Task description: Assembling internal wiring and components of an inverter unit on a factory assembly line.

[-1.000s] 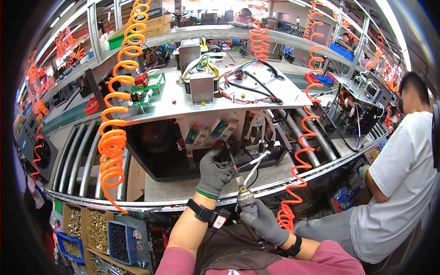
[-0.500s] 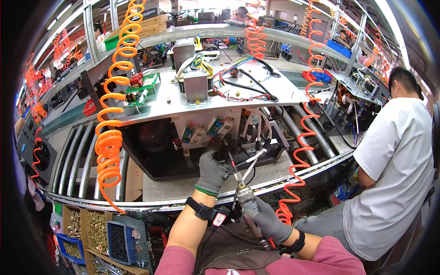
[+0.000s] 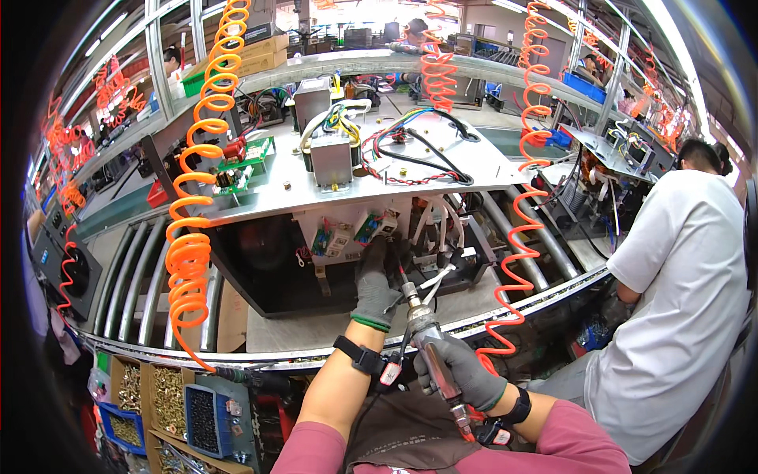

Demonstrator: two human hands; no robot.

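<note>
My right hand (image 3: 471,373), in a grey glove, is wrapped round a pneumatic screwdriver (image 3: 429,336), whose bit points up and away into a black metal case (image 3: 272,272). My left hand (image 3: 376,288), also gloved, reaches into that case beside the bit. Its fingers are bent together near the bit's tip, and shadow hides what they hold, if anything. Just beyond those fingers, small green circuit boards (image 3: 369,227) sit on a pale panel inside the case. White cables (image 3: 439,221) run down to the right of the bit.
Above the case a metal plate (image 3: 260,189) carries transformers (image 3: 332,162) and wiring. Orange coiled hoses (image 3: 188,261) hang left and right. Screw bins (image 3: 204,419) stand at lower left. A person in a white shirt (image 3: 683,292) works close on my right. Rollers (image 3: 142,276) flank the case.
My left hand has reached further into the case and slightly right. The screwdriver and my right hand have shifted slightly right, with the tool's body more exposed.
</note>
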